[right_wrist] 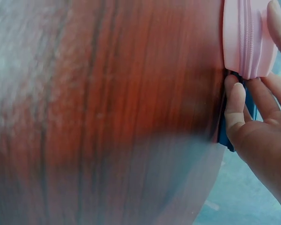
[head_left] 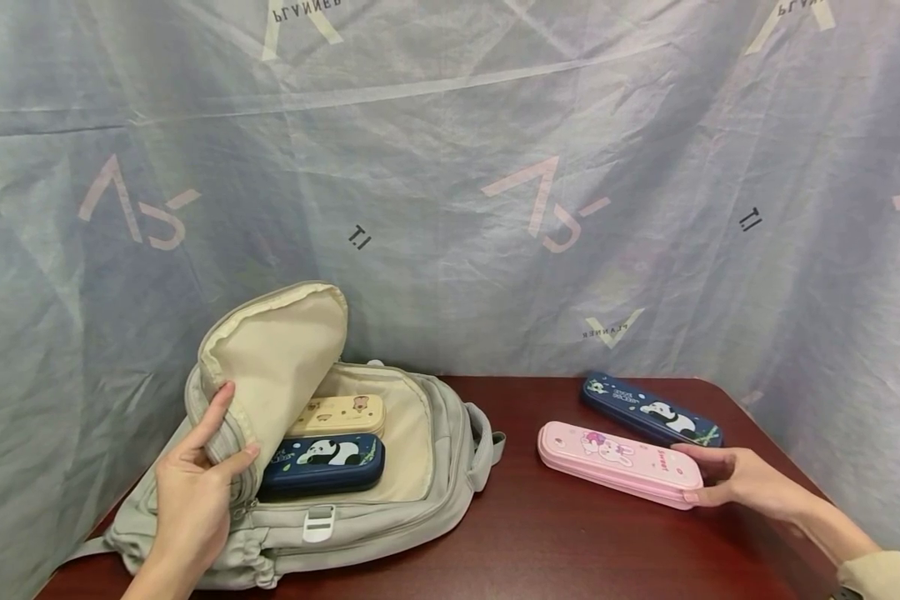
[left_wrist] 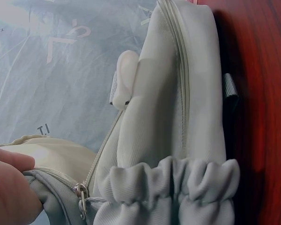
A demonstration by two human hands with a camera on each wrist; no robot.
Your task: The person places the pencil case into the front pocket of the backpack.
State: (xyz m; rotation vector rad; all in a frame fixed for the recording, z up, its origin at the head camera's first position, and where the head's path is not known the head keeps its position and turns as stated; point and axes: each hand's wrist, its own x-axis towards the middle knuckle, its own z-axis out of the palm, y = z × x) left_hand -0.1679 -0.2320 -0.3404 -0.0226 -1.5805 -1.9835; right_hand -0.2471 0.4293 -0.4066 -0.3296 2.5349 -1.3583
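On the left, my left hand [head_left: 195,492] pinches the edge of the backpack's raised flap [head_left: 281,342], thumb inside its cream lining. In the left wrist view, part of that hand [left_wrist: 11,187] shows beside a zipper pull [left_wrist: 82,197]. The grey-green backpack [head_left: 450,467] lies open; inside are a navy panda pencil case [head_left: 330,462] and, behind it, a cream pencil case [head_left: 352,414], both partly covered by the flap. My right hand [head_left: 742,483] grips the right end of a pink rabbit pencil case [head_left: 615,462], also visible as the pink case [right_wrist: 248,37] in the right wrist view.
Just behind the pink case, a second navy panda pencil case [head_left: 645,408] lies on the dark red table [head_left: 555,542]. A grey printed cloth [head_left: 435,208] hangs around the back and sides. The backpack's top handle [head_left: 487,446] points toward the table's middle.
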